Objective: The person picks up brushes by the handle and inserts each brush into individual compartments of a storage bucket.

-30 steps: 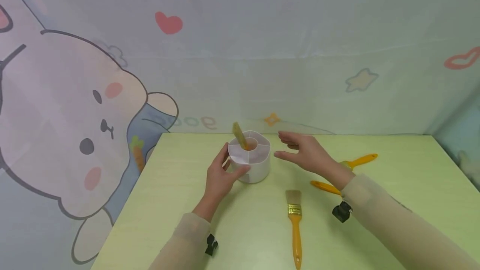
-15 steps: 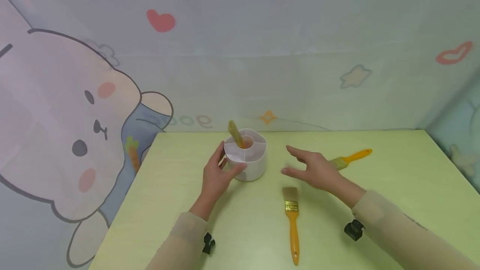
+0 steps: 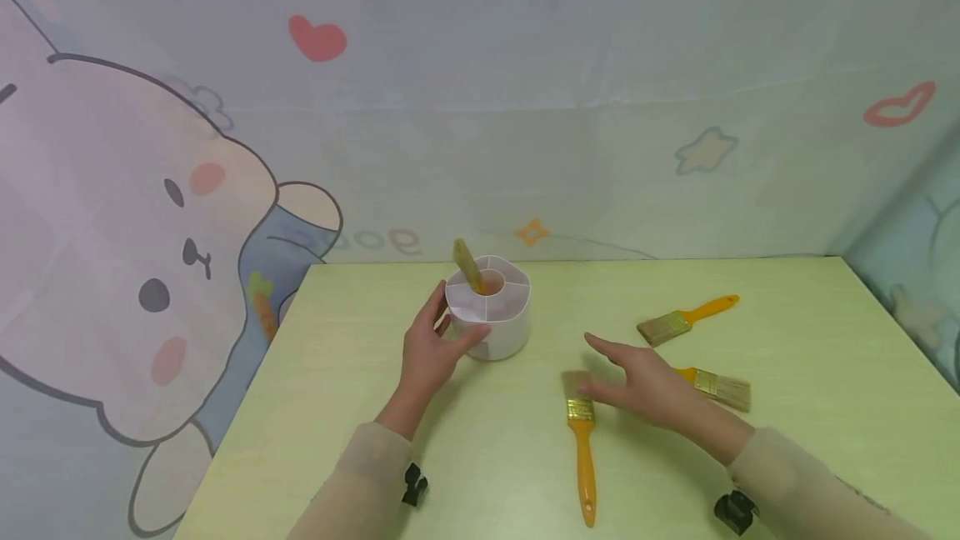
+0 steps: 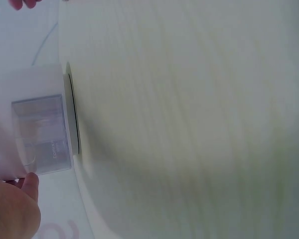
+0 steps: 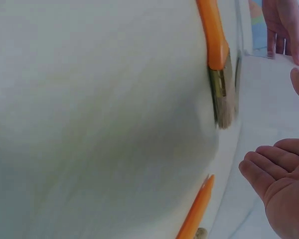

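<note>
A white round organizer with several compartments stands near the table's back edge. My left hand holds it from the left, thumb at the front, other fingers round the far side. Inside it one paintbrush leans with bristles up. My right hand is open and holds nothing, thumb and fingers spread, its thumb overlapping the bristles of a flat paintbrush with a yellow-orange handle. In the right wrist view the palm of the right hand shows, with that paintbrush on the table nearby.
Two more paintbrushes lie on the right: one paintbrush farther back, and another paintbrush partly hidden behind the right hand. The pale green table meets a printed cloth backdrop at its back edge.
My right hand has moved away from the organizer, rightward and toward the front, to beside the front paintbrush's bristles. The left hand keeps its hold on the organizer. The head view has shifted slightly.
</note>
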Available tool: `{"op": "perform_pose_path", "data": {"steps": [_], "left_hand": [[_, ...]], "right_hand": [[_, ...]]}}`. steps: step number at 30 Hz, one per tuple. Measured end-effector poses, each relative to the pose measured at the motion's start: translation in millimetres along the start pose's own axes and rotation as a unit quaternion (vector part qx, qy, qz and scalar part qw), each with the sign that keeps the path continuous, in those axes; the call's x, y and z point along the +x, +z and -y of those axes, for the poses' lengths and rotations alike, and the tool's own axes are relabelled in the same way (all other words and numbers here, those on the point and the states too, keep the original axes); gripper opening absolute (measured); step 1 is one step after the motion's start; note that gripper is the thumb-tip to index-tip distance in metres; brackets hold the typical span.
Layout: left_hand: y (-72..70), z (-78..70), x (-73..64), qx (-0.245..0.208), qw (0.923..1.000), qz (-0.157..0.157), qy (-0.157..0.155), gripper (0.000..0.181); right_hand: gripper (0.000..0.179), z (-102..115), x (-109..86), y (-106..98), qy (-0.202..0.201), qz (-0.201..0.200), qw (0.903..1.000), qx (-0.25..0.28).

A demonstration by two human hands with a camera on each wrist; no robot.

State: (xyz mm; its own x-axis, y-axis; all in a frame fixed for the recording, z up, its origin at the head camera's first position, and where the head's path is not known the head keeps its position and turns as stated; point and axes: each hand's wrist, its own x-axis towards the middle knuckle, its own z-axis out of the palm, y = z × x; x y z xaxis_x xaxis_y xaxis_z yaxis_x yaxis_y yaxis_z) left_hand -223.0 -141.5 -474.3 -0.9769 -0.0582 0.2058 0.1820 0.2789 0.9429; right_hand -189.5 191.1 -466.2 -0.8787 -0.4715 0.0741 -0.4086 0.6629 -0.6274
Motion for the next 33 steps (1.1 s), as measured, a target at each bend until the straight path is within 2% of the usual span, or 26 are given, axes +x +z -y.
{"op": "perform_pose_path", "data": {"steps": [5, 16, 26, 33], "left_hand": [[0.2, -0.5, 0.0, 0.003, 1.0, 0.001, 0.003, 0.098], [-0.1, -1.4, -0.4, 0.005, 0.9999, 0.0, 0.01, 0.098], [-0.1, 0.6, 0.0, -0.001, 1.0, 0.002, 0.009, 0.098], [0.5, 2.3, 1.0, 0.003, 1.0, -0.001, 0.006, 0.098]], "right_hand": [[0.086, 0.2, -12.6, 6.2, -0.002, 0.0, 0.9993, -0.036], [0.083, 10.3, -36.9, 21.1, -0.041, 0.018, 0.9947, -0.092], [0.083, 16.7, -50.9, 31.1, -0.107, 0.012, 0.9785, -0.176], [0.084, 16.0, -53.5, 37.1, -0.113, 0.024, 0.9749, -0.19]]}}
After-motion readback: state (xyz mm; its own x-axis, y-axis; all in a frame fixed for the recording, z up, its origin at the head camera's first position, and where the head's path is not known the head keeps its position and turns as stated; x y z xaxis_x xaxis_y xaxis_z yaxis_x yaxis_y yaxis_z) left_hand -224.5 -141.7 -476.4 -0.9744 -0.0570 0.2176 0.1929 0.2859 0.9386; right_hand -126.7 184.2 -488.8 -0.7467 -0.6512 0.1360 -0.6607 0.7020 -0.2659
